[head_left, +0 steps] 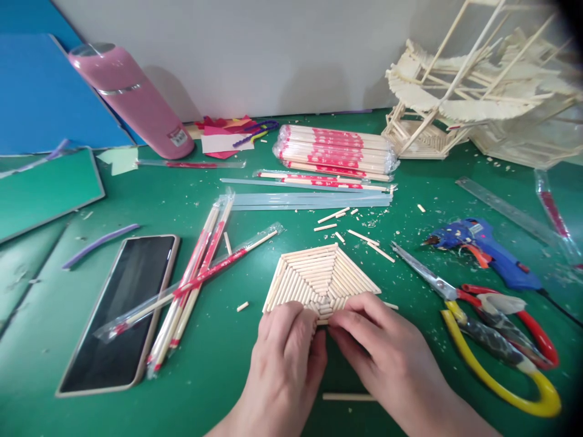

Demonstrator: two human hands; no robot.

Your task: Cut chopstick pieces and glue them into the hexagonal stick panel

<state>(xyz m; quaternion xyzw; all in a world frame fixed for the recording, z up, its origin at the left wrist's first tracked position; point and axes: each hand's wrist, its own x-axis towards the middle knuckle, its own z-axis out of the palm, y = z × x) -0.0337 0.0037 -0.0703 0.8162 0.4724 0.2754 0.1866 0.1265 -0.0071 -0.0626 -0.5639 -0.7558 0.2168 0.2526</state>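
Note:
A flat, fan-like panel of glued wooden sticks point(321, 273) lies on the green mat point(218, 364) in front of me. My left hand point(285, 352) rests on the panel's near left edge, fingers curled down onto it. My right hand point(387, 352) pinches the near edge at the panel's middle, fingers closed together. Both hands cover the panel's front rim, so any small piece between the fingertips is hidden. A loose stick point(348, 397) lies on the mat below my wrists.
Scissors with red and yellow handles point(492, 328) and a blue glue gun point(483, 249) lie right. A phone point(121, 312) and wrapped chopsticks point(195, 279) lie left. Behind are chopstick packs point(334, 152), a pink bottle point(136, 100), a ruler point(505, 209) and a stick model point(478, 91).

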